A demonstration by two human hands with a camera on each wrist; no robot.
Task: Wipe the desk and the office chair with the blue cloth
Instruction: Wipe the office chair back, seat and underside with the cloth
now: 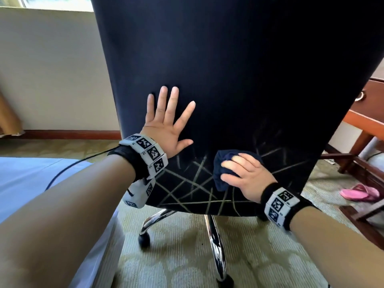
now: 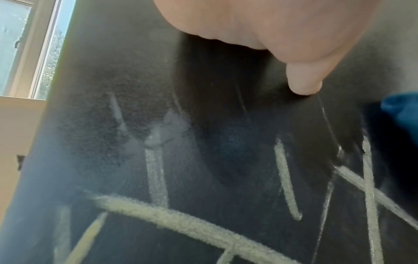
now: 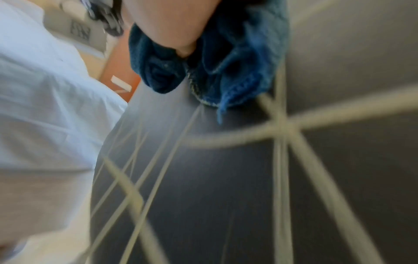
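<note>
The dark office chair's backrest (image 1: 239, 69) fills the head view, its rear face toward me. Pale chalk-like lines (image 1: 199, 183) cross its lower part, also close up in the left wrist view (image 2: 181, 219) and the right wrist view (image 3: 289, 128). My left hand (image 1: 168, 121) lies flat on the backrest with fingers spread, holding nothing. My right hand (image 1: 243, 173) presses the bunched blue cloth (image 1: 222, 163) against the lower backrest, fingers curled over it. The cloth (image 3: 226, 62) shows crumpled under my thumb, and its edge (image 2: 402, 114) appears at the right of the left wrist view.
The chair's chrome base and castors (image 1: 216, 246) stand on patterned carpet (image 1: 259, 256). A bed with a white sheet (image 1: 31, 179) is at my left. A wooden desk with a drawer handle (image 1: 372, 104) stands at the right, pink slippers (image 1: 359, 192) beneath it. A window (image 2: 27, 48) sits behind.
</note>
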